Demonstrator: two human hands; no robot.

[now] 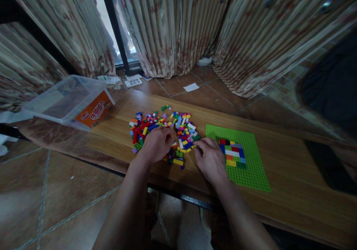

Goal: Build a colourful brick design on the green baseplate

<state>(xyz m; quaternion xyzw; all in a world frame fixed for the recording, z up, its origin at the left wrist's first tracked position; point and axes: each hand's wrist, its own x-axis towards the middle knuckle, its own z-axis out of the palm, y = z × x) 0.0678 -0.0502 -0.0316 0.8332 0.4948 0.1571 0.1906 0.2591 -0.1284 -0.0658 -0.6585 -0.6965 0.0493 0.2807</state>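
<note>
A heap of small coloured bricks (164, 125) lies on the wooden table (279, 168). My left hand (156, 144) rests palm down on the near side of the heap, its fingers curled into the bricks; what they hold, if anything, is hidden. My right hand (210, 159) lies at the heap's right edge, fingers bent towards the bricks, just left of a green baseplate (251, 168). On the plate sits a patch of coloured bricks (233, 154) in several rows, partly behind my right hand.
A clear plastic tub with an orange label (72, 101) lies tipped on its side at the table's left end. A dark flat object (329, 164) sits at the far right. Striped curtains hang behind; papers lie on the tiled floor.
</note>
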